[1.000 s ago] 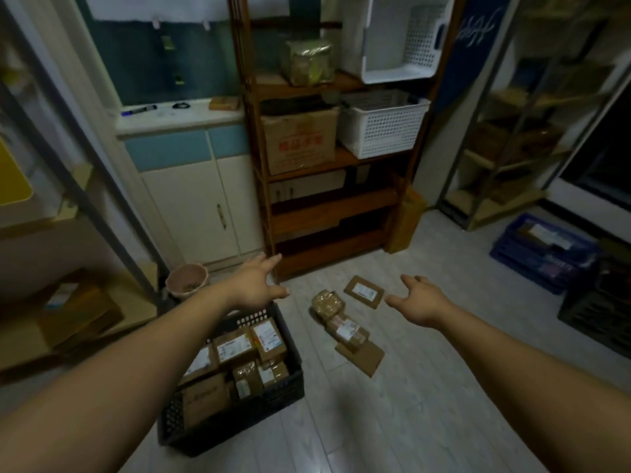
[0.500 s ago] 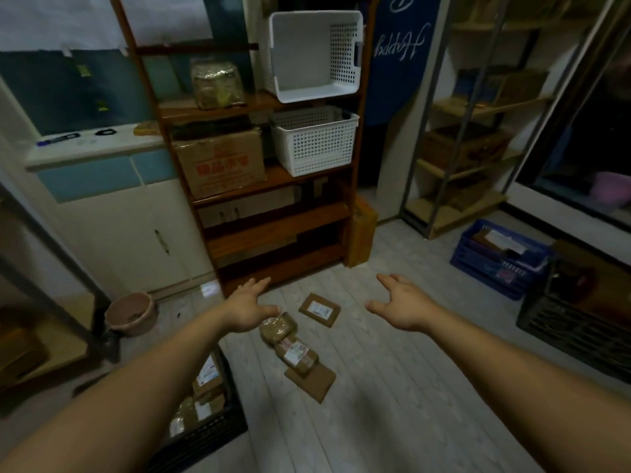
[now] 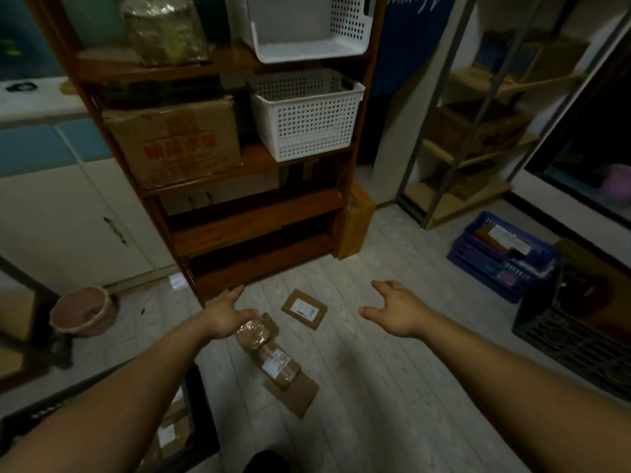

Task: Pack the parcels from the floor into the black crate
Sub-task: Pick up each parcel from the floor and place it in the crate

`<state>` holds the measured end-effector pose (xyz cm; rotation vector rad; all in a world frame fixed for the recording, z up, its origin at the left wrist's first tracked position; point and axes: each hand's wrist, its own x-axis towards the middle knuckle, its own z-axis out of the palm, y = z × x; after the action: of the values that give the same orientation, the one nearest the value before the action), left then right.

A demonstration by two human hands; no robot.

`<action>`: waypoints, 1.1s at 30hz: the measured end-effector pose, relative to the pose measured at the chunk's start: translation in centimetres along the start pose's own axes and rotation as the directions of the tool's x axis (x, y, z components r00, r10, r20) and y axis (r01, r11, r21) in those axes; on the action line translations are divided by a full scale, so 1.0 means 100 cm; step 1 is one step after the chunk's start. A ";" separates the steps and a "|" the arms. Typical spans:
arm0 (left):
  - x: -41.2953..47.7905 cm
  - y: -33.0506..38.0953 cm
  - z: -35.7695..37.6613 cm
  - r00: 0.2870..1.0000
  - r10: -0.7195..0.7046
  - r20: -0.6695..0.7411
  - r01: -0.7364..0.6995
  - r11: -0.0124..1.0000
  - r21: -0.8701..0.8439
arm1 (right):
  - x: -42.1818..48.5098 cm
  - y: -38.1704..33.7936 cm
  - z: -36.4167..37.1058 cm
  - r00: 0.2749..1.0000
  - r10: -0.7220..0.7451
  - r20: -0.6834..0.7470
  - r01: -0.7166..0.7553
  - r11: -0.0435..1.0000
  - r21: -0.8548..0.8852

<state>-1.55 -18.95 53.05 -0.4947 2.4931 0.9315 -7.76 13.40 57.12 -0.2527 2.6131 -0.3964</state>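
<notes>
Pale plank floor [image 3: 375, 387] bears loose parcels [image 3: 273, 356] before wooden shelves [image 3: 239, 230]; left hand [image 3: 227, 314] and right hand [image 3: 397, 310] spread, empty.

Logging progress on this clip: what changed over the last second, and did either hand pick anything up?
The view swung right, so the black crate slid to the lower-left edge. Left hand and right hand stayed open and empty, grasping nothing. The floor parcels lie as before.

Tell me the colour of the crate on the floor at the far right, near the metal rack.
Blue. The crate shows in the head view, the only one.
</notes>
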 end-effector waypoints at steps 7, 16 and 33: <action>0.065 -0.016 0.000 0.991 -0.120 0.053 0.127 0.981 -0.146 | 0.088 0.004 0.003 0.990 -0.005 0.143 0.002 1.000 0.022; 0.108 -0.065 0.050 0.895 -0.445 0.032 0.428 0.838 -0.338 | 0.235 0.003 0.083 0.851 -0.138 0.506 0.163 0.987 -0.005; 0.368 -0.265 0.371 0.779 -0.603 0.172 0.536 0.500 -0.680 | 0.493 0.046 0.501 0.756 -0.223 0.616 0.202 0.974 0.104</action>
<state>-10.30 -18.95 -4.90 -1.5353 1.6919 1.5461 -26.60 -6.05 -7.90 -0.5716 1.9185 -0.3519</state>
